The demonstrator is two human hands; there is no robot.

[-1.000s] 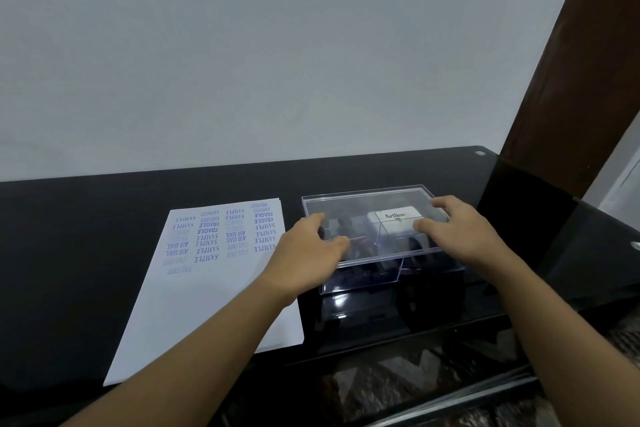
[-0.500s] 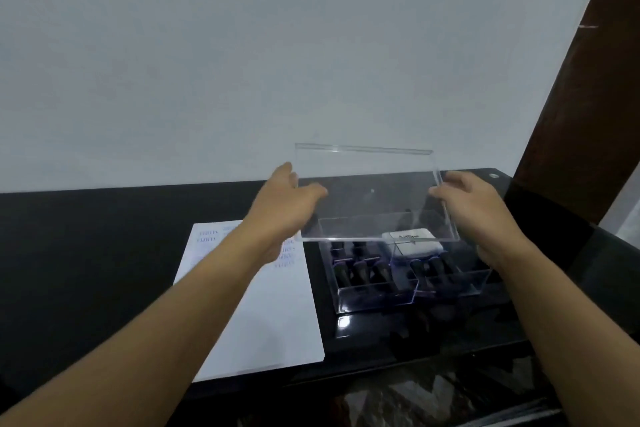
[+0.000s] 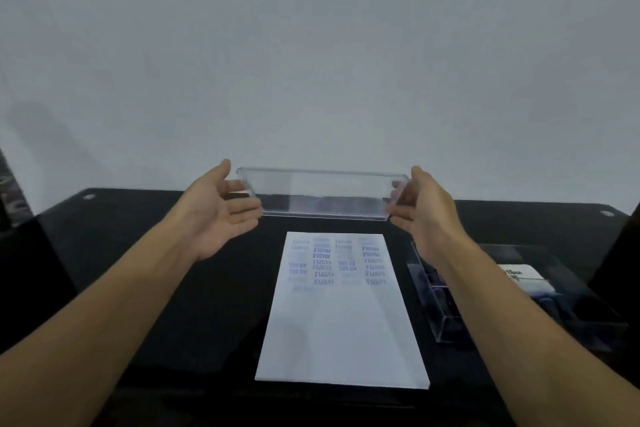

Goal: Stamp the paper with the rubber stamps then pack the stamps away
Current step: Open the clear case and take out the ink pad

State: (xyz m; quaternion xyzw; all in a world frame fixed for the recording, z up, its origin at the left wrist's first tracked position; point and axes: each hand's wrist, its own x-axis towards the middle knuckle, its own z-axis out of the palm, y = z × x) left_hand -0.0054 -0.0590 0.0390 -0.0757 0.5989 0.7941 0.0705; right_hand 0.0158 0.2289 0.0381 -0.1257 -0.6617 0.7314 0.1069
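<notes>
So the lid [image 3: 322, 194] has come right off the box [image 3: 441, 326] since a moment ago. It was sitting over the compartments, and now it's swung left and is held up over the far side of the tabletop [image 3: 138, 253], past the far edge of the paper [image 3: 343, 322]. It's a shallow clear plastic tray shape with rounded corners, and you can see the wall [image 3: 311, 45] straight through it.

Grip-wise: the left hand [image 3: 221, 208] has the left end, thumb on top and fingers curled underneath. The right hand [image 3: 420, 208] grasps the right end the same way. Both are clamped on the lid, palms facing each other.

The paper is a plain white sheet lying flat on the glossy black tabletop, between the forearms. Its far half is covered in rows of blue stamped words like SAMPLE, FRAGILE and AIR MAIL.

The box sits just right of the sheet, uncovered, with clear hard-plastic walls and dividers. There's a white rectangular ink pad [image 3: 523, 276] in the far right section. The dark shapes in the left slots are probably the stamps [image 3: 437, 291], but it's too murky to be sure.
</notes>
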